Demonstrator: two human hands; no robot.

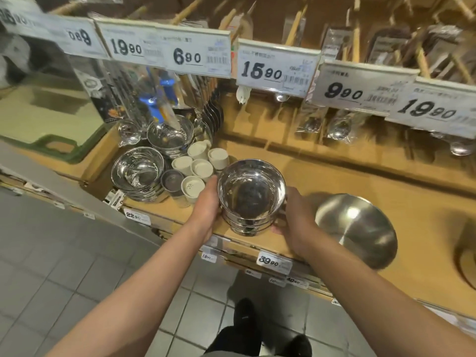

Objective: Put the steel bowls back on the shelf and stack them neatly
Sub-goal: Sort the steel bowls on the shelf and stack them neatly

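A shop's kitchenware aisle is shown, given away by printed price tags clipped along the shelf, packaged utensils hung above, and steel bowls laid out for sale.

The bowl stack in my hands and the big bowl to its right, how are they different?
The bowl stack is several nested bowls, gripped by the left hand and right hand; the big bowl is single and untouched. The stack sits upright and mirror-shiny; the big bowl is wider, tilted and duller. Both are steel, on the same shelf.
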